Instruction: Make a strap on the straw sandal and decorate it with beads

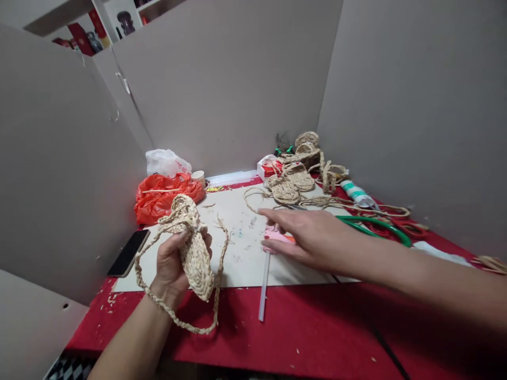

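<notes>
On the left, your left hand [173,258] grips a straw slipper [193,248], sole [200,272] seemingly formed, braid [194,329] loose. Your right hand [311,237] overlaps a pink glue gun [273,233], grip unclear.

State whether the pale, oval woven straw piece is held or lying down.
The straw piece is held: the left hand grips its middle between thumb and fingers.

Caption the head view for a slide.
Left hand holds a braided straw piece while the right hand is at a pink tool.
</notes>
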{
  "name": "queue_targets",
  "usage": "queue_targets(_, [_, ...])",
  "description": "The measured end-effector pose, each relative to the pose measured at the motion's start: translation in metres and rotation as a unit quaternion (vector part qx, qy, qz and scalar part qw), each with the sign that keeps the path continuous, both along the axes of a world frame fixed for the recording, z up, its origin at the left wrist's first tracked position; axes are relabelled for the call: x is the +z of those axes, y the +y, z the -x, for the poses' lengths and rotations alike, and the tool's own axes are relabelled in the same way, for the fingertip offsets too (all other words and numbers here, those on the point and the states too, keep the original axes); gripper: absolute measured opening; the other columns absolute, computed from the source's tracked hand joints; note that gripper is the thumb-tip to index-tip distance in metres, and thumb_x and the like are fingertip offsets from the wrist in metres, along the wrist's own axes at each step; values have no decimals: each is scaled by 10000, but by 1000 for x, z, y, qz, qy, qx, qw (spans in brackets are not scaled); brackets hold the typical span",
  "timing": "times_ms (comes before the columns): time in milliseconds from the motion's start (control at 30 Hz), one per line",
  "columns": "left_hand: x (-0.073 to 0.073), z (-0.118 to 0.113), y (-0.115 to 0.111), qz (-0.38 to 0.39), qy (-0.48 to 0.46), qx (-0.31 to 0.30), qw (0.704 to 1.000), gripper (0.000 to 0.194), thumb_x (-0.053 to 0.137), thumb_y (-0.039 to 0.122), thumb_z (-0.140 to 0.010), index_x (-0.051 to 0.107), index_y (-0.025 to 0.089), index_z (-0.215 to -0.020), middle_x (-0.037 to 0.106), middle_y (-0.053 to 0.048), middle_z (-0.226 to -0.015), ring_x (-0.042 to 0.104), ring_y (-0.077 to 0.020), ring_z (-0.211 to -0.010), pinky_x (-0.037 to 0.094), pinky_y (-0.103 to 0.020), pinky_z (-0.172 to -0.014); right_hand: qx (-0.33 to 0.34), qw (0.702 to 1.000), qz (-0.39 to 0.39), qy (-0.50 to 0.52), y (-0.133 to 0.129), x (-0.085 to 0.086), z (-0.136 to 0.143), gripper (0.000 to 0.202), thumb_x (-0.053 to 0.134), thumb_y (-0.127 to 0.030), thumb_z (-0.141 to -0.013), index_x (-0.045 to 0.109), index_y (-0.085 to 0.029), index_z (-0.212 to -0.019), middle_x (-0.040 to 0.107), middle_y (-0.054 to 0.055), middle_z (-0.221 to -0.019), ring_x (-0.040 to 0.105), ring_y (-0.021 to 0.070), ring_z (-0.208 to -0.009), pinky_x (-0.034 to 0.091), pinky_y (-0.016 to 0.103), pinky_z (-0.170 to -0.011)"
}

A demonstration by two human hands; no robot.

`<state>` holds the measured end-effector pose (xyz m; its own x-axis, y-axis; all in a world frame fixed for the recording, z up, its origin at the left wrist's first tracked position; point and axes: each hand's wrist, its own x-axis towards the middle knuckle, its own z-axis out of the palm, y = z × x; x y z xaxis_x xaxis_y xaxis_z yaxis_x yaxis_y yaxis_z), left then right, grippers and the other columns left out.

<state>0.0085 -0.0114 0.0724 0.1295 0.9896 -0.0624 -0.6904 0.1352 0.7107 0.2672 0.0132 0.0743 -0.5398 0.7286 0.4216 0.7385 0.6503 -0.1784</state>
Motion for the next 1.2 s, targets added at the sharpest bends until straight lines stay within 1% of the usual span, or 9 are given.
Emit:
queue_targets(67, [-1,-2,1,13,16,32,999,115,690,163,-642,691,129,-752,726,-52,-739,657,-157,-610,533,-226,-499,86,990,20,113,-19,10,17,610,536,-358,-898,352,-119,-1428,684,129,-1079,660,185,-783,515,308,-703])
queue_targets(167, [-1,-5,4,-14,44,81,996,135,711,173,-654,709,140,-786,735,-24,-729,679,-167,-639,556,-246,-577,168,969,45,174,-39,20,45,730,537,-419,-904,216,-116,-1484,651,121,-1155,653,162,-810,542,303,-748])
queue_targets(333, [-6,-8,11,-80,54,130,987,201,782,162,-592,720,168,-783,757,-8,-805,702,-182,-732,556,-277,-730,159,966,-39,202,-33,18,77,673,527,-420,-910,341,-19,-1418,553,222,-1316,553,282,-1183,479,437,-965])
queue_targets(433, [-8,-9,12,-92,41,160,982,291,808,120,-553,725,180,-825,760,5,-821,698,-155,-765,536,-244,-763,150,963,-44,219,-24,14,87,580,500,-351,-921,412,6,-1370,579,235,-1276,580,298,-1150,494,464,-942])
queue_targets(600, [-8,-13,9,-97,33,178,979,342,839,140,-532,725,167,-853,758,-11,-860,692,-164,-808,525,-255,-782,155,949,-12,276,-19,10,95,482,518,-254,-898,485,-53,-1335,607,205,-1256,592,271,-1144,483,454,-965])
queue_targets(700, [-8,-15,8,-107,35,172,979,337,843,156,-553,724,179,-867,758,-8,-885,692,-158,-827,526,-254,-795,152,916,36,370,-17,7,102,409,551,-202,-863,582,-117,-1262,651,143,-1210,621,226,-1090,489,405,-958])
queue_targets(833, [-10,-18,10,-127,43,177,975,355,847,181,-572,730,183,-907,758,-27,-947,693,-167,-864,517,-282,-869,164,832,161,505,-10,3,113,286,596,-203,-821,706,-178,-1084,709,74,-1098,653,202,-1003,510,358,-903])
queue_targets(933, [-12,-19,12,-153,58,174,971,359,844,207,-594,736,186,-935,757,-36,-958,693,-184,-884,513,-300,-892,172,779,240,553,-6,2,117,238,628,-235,-792,741,-183,-995,730,61,-1014,656,211,-972,517,344,-860])
queue_targets(1200, [-24,-19,15,-175,122,225,951,348,807,238,-674,726,215,-1011,752,-13,-952,688,-142,-852,532,-225,-808,124,756,263,586,0,-6,126,174,677,-285,-738,746,-173,-853,720,49,-878,627,187,-839,492,302,-773])
